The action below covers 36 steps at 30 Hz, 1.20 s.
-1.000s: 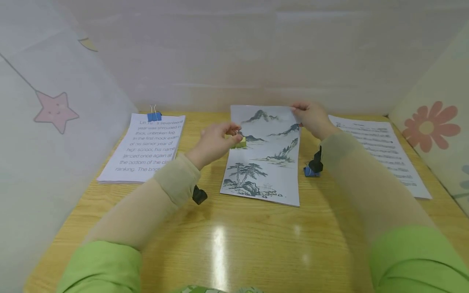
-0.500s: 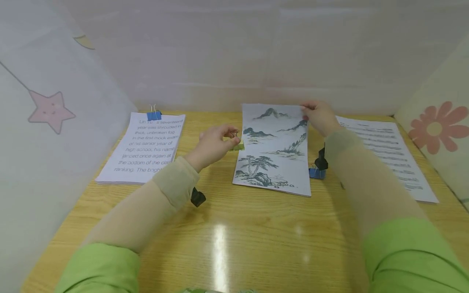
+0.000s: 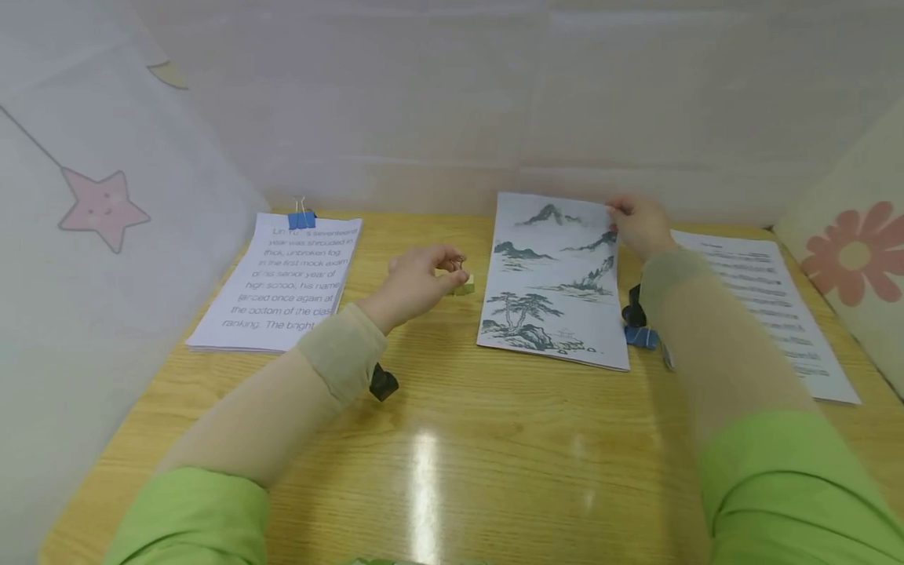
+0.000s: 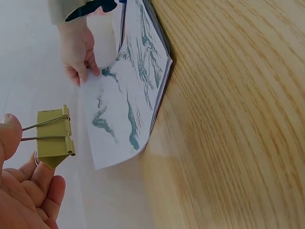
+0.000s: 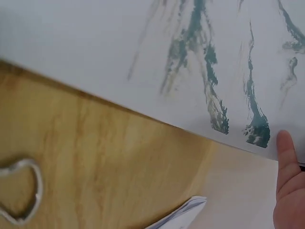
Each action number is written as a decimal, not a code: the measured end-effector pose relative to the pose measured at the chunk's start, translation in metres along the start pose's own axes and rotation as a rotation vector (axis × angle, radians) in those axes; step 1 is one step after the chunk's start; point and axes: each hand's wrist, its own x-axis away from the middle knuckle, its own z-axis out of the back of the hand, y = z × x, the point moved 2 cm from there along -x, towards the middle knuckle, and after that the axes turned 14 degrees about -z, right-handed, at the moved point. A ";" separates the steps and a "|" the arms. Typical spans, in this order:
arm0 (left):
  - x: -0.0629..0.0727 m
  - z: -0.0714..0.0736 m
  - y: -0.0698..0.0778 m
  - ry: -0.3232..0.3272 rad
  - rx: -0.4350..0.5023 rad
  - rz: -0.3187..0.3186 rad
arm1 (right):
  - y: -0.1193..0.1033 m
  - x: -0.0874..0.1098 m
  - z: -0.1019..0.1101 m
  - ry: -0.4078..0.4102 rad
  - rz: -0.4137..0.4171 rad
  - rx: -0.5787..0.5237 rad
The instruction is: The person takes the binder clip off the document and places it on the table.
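Painted stack in the hold of the right hand, clock directions being those of the head view with this stack as the centre. The hand pinches the edge near the stack's 2 o'clock corner, thumb on the printed face; the fingers behind are mostly hidden. The top edge rises from the table; whether the bottom edge touches wood cannot be told. At 9 o'clock, just beside the stack's edge and apart from it, the left hand has thumb and finger clamped on the wire handles of a yellow clip, largely covered in the head view but plain in the left wrist view. A blue clip lies near 4 o'clock, close to the right forearm, its support unclear. At 3 o'clock the forearm covers part of the music sheets, whose notation is too small to read. A blurred wire loop is cut off by the right wrist view's frame. Farther out at 9 o'clock, the text stack has its lowest line partly covered by the left forearm. Bare wood extends from the painted stack's lower edge toward 6 o'clock, between the forearms; a narrower strip separates yellow clip from text stack.
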 end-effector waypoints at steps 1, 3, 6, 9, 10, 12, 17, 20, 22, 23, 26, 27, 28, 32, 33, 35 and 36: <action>0.000 -0.001 0.000 -0.001 -0.005 -0.001 | 0.002 -0.002 -0.002 -0.004 0.008 0.009; -0.001 -0.002 -0.001 -0.003 -0.013 0.002 | 0.005 -0.005 -0.005 -0.018 0.026 0.031; -0.001 -0.003 -0.001 -0.007 -0.016 0.010 | 0.009 -0.009 -0.010 -0.050 0.043 0.069; 0.000 -0.004 -0.002 -0.013 -0.011 0.016 | 0.010 -0.013 -0.015 -0.070 0.061 0.125; 0.000 -0.003 -0.002 -0.015 -0.010 0.019 | 0.011 -0.014 -0.016 -0.075 0.056 0.143; 0.000 -0.003 -0.002 -0.020 -0.013 0.022 | 0.011 -0.017 -0.019 -0.076 0.050 0.187; 0.000 -0.002 -0.001 -0.021 -0.021 0.030 | 0.009 -0.021 -0.022 -0.078 0.042 0.265; 0.001 -0.002 -0.002 -0.017 -0.025 0.037 | 0.008 -0.019 -0.019 -0.113 0.035 0.265; 0.001 -0.003 -0.002 -0.014 -0.028 0.040 | 0.008 -0.016 -0.016 -0.142 0.027 0.254; 0.000 -0.003 -0.002 -0.013 -0.029 0.039 | 0.007 -0.015 -0.013 -0.155 0.029 0.258; 0.000 -0.003 -0.002 -0.010 -0.029 0.034 | 0.003 -0.009 -0.007 -0.175 0.050 0.291; 0.000 -0.003 -0.002 -0.012 -0.030 0.033 | 0.001 -0.007 -0.005 -0.177 0.056 0.304; 0.000 -0.003 -0.002 -0.014 -0.030 0.029 | 0.000 -0.005 -0.003 -0.178 0.061 0.318; -0.002 -0.004 -0.001 -0.026 -0.023 0.024 | -0.009 0.006 0.001 -0.208 0.058 0.324; -0.002 -0.004 -0.001 -0.030 -0.023 0.024 | -0.012 0.010 0.002 -0.220 0.051 0.313; -0.003 -0.006 -0.003 -0.039 -0.009 0.032 | -0.017 0.019 0.003 -0.235 0.050 0.286; -0.004 -0.008 -0.005 -0.047 -0.003 0.040 | -0.020 0.024 0.003 -0.239 0.061 0.278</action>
